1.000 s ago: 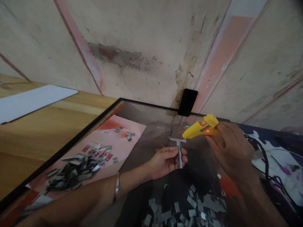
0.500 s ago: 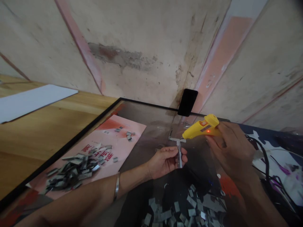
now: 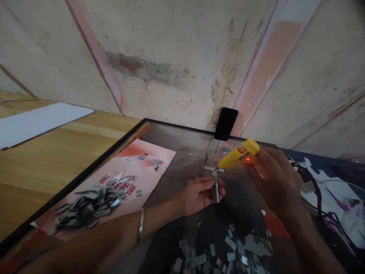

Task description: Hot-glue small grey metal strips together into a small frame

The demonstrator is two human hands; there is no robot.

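Note:
My right hand (image 3: 275,177) is wrapped round a yellow hot glue gun (image 3: 235,156) with a glowing red light on its side. The gun's nozzle points down to the left, close to the upper end of a narrow grey strip (image 3: 216,190). Pinched between thumb and fingers, that strip stands roughly upright in my left hand (image 3: 198,194). Just behind its top lies a thin pale strip (image 3: 209,168) on the dark glossy surface. Whether the nozzle touches the held strip, I cannot tell.
On a pink printed sheet (image 3: 159,160) at the left lies a heap of small grey metal pieces (image 3: 88,207). More flat pieces (image 3: 212,249) are scattered at the front. A black phone (image 3: 226,123) leans on the wall. Black cable (image 3: 318,190) and white plastic lie at the right.
My right hand and the glue gun have shifted slightly left, bringing the nozzle nearer the top of the held strip. The strip has turned a little in my left hand.

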